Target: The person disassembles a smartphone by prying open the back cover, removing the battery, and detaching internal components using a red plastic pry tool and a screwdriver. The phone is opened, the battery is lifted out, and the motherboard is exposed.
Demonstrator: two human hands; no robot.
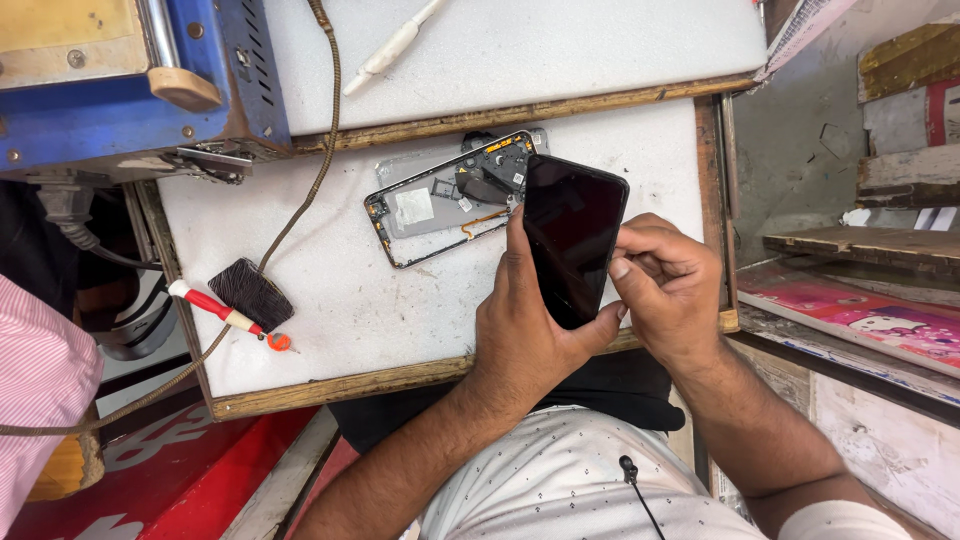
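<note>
Hands meet over the near edge of the desk (330, 300), a white-topped board with a wooden rim. The left hand (530, 330) is wrapped around a black phone screen (572, 240), holding it up on a tilt by its lower left side, thumb along the bottom. The right hand (665, 285) is pinched narrow at the screen's lower right edge, fingertips curled in against the rim; whether something small sits between them I cannot tell.

Just behind the screen, lying flat on the desk, is an opened phone body (450, 195) with its circuit parts and an orange ribbon cable showing. The screen's top end overlaps it in this view, but I cannot tell if the two touch or are joined.

Further left lie a black brush (250, 293) on a brown cord and a red-and-white screwdriver (215, 305), well apart from the hands. A blue machine (130, 90) stands at the far left corner.

Risks, as I judge them: the screen is thin glass held at one end, so a hard pinch or twist at the corner could crack it. If a cable does join it to the body, lifting it further could tear that cable. A slip would drop it onto the exposed parts.
</note>
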